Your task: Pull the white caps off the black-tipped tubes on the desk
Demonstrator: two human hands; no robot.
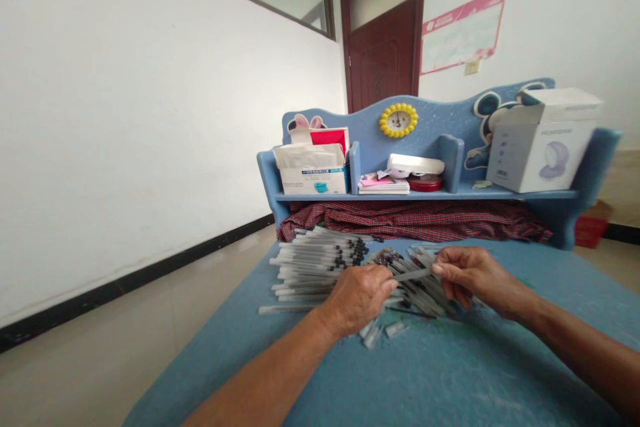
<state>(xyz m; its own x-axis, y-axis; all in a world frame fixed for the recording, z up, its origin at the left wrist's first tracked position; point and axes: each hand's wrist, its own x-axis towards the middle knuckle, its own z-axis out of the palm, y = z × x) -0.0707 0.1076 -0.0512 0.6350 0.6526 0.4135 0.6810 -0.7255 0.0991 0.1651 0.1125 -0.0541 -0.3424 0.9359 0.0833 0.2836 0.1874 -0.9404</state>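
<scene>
My left hand point(359, 297) and my right hand point(467, 275) pinch the two ends of one thin clear pen point(413, 274) between them, over the blue desk point(440, 373). Both hands are closed on it. Just beyond my left hand lies a neat stack of clear pens point(313, 265) with dark tips pointing right. Under and behind my hands spreads a looser heap of pens point(425, 293). A few small clear caps point(383, 331) lie on the desk near my left wrist.
A red checked cloth point(425, 219) lies at the back of the desk under a blue shelf point(430, 195). On it stand a box of masks point(313, 177), booklets, a red tin and a white carton point(543, 140). A brown door point(383, 57) is behind.
</scene>
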